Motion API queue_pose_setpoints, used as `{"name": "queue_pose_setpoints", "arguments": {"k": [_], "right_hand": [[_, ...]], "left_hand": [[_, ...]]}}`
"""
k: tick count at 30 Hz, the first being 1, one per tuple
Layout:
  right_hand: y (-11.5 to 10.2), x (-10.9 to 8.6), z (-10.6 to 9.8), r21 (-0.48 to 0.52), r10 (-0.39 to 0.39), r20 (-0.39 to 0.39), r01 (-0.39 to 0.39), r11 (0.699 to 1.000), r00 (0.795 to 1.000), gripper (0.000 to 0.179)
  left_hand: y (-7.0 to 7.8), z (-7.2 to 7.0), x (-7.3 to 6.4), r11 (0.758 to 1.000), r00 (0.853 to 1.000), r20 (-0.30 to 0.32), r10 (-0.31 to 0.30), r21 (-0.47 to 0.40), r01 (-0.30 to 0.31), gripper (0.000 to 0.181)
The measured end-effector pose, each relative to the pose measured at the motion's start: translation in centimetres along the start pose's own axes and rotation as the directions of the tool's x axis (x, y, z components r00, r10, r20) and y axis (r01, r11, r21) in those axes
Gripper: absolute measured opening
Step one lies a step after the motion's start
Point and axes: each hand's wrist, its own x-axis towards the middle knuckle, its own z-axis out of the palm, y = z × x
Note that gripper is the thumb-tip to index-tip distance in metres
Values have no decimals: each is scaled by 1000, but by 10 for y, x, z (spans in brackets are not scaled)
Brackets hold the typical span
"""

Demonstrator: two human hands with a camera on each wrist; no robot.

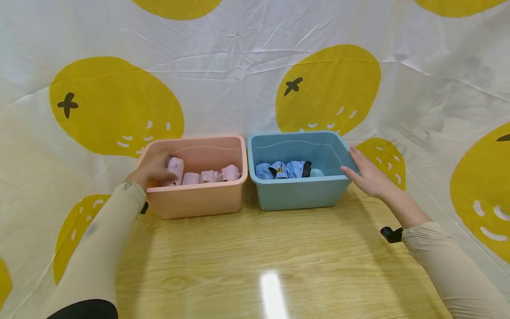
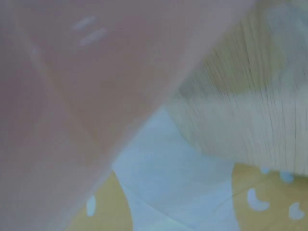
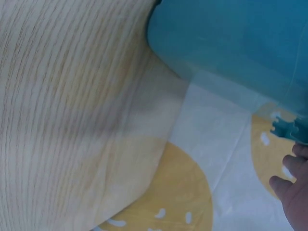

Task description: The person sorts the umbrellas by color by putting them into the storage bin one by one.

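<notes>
My left hand (image 1: 153,169) reaches over the left end of the pink bin (image 1: 195,201) and grips a rolled pink cloth (image 1: 175,169). That roll stands higher than the pink rolls (image 1: 210,176) lined up to its right. At the blue bin (image 1: 300,195), my right hand (image 1: 368,175) rests on the right rim, fingers extended and thumb near the front corner. Inside lie rolled blue cloths (image 1: 279,170) with dark parts, toward the left. The right wrist view shows the fingers (image 3: 288,180) beside the blue bin's outer side; a blurred pink surface (image 2: 96,96) fills much of the left wrist view.
Both bins stand side by side at the back of a wood-grain table (image 1: 223,257). Behind them hangs a white cloth (image 1: 239,102) printed with large yellow fruit. A black wrist mount (image 1: 392,235) sticks out from the right sleeve.
</notes>
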Motion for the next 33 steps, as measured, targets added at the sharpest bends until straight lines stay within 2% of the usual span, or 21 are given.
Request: {"name": "queue_pose_setpoints", "arguments": {"k": [4, 6, 11, 16, 23, 28, 31, 33], "right_hand": [[0, -1, 0, 14, -2, 0, 2, 1000, 1000, 84], [0, -1, -1, 22, -4, 0, 4, 1000, 1000, 84], [-1, -3, -2, 29, -4, 4, 4, 1000, 1000, 84], [-1, -5, -2, 28, -7, -1, 7, 1000, 1000, 84], [-1, -5, -1, 19, -7, -5, 7, 1000, 1000, 84], [-2, -3, -3, -9, -5, 19, 5, 1000, 1000, 84], [-3, 0, -5, -36, 4, 39, -2, 999, 999, 85], [-2, 1, -7, -53, 13, 42, -11, 999, 999, 86]], "left_hand": [[-6, 0, 2, 998, 999, 18, 50, 37, -50, 71], [-11, 0, 4, 999, 999, 17, 37, 36, -38, 72], [-11, 1, 4, 999, 1000, 19, 18, 49, -19, 69], [-3, 2, 0, 998, 999, 42, -35, 46, 33, 69], [2, 1, -2, 999, 997, 66, -41, 33, 39, 70], [5, -1, -3, 998, 998, 39, -56, 36, 54, 72], [9, -2, -4, 998, 998, 10, -65, 1, 65, 71], [13, -3, -5, 999, 998, -29, -48, -28, 47, 66]]}}
